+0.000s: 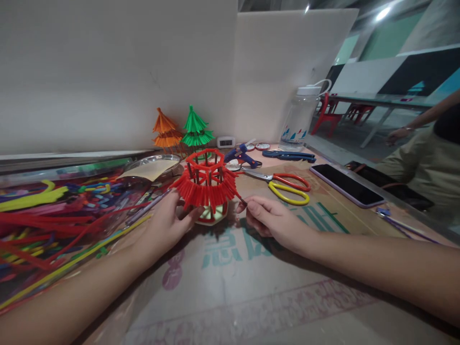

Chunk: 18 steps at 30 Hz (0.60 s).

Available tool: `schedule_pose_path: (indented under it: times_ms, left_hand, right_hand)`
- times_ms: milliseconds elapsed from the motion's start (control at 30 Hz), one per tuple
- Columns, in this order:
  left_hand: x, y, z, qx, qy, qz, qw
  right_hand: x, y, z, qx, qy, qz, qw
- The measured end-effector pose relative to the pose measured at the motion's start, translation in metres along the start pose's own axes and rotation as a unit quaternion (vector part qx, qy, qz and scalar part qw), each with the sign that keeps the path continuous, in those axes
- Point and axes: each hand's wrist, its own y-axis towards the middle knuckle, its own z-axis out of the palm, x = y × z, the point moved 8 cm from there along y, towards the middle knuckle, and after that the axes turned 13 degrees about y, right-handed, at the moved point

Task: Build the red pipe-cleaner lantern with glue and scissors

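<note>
Right hand pinches a thin dark piece.

The broadest free room lay at the near side, where bare cardboard stretched between the left forearm and right forearm, leaving a way up to the red frame. The left hand blocked that frame's left side; the right hand, with a pinched dark stem, crowded its right. A heap of fuzzy stems hemmed the far left. Scissors and a phone lay low on the right, passable from above. Behind, the green tower, glue gun and white panel closed the far side.
</note>
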Motion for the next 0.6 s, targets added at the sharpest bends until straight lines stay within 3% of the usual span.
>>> schedule_pose_path:
  times_ms: [600]
  left_hand:
    - [0.008,0.000,0.008,0.002,-0.008,0.018,1.000]
  right_hand:
    - [-0.004,0.001,0.001,-0.002,0.009,0.007,1.000]
